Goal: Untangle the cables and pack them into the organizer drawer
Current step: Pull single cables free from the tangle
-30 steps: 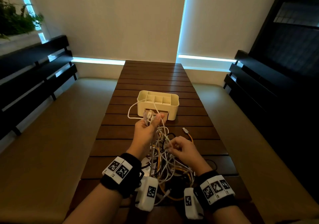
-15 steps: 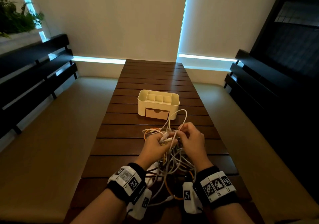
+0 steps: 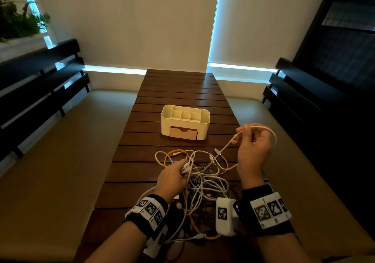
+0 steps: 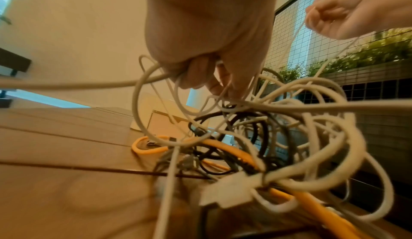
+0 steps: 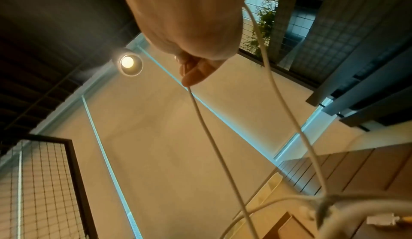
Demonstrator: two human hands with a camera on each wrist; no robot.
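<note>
A tangle of white, orange and black cables (image 3: 203,179) (image 4: 256,137) lies on the near part of the wooden table (image 3: 178,92). My left hand (image 3: 172,176) (image 4: 207,61) grips several white cables at the pile's left side. My right hand (image 3: 252,147) (image 5: 191,63) is raised to the right and pinches one white cable (image 3: 229,143) (image 5: 209,130), which loops over the hand and runs down into the tangle. The cream organizer (image 3: 185,120) stands beyond the pile, its tan drawer (image 3: 183,133) pushed in.
Padded benches (image 3: 60,161) flank the table on both sides, with dark slatted backrests (image 3: 36,84). The far half of the table reaches to the blinds. A potted plant (image 3: 18,19) sits high at the far left.
My right hand has drawn away from the left, up and to the right, pulling one white cable out of the tangle. My left hand has sunk lower onto the pile.
</note>
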